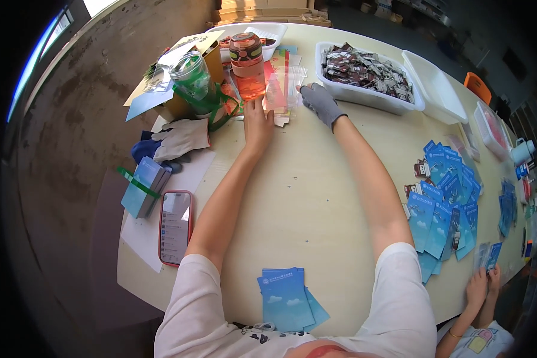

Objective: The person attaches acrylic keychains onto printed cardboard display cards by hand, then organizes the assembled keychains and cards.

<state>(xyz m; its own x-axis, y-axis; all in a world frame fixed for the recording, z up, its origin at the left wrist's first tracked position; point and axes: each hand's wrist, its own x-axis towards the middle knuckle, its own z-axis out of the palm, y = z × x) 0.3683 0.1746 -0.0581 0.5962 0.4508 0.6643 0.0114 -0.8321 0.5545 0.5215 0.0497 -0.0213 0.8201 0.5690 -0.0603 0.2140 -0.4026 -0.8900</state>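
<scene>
My bare left hand (258, 124) reaches to the base of an orange-red drink bottle (247, 71), fingers stretched and thumb apart. Its fingertips are partly hidden against the bottle and the papers there; a grip does not show. Beside it lies a loose pile of clear plastic bags (285, 89) over red and yellow sheets. My right hand (322, 105), in a grey glove with bare fingertips, lies on the table at the pile's right edge, fingers extended and nothing visible in them. Near my body rests a small stack of blue printed cards (287, 298).
Right of my glove stands a white bin (373, 104) of small brown-and-white packets, with an empty white tray (432, 86) behind. Blue cards (438, 209) spread at right, near another person's hands (482, 285). At left are a phone (176, 227), banded cards (146, 186), gloves (183, 136) and a jar (194, 80).
</scene>
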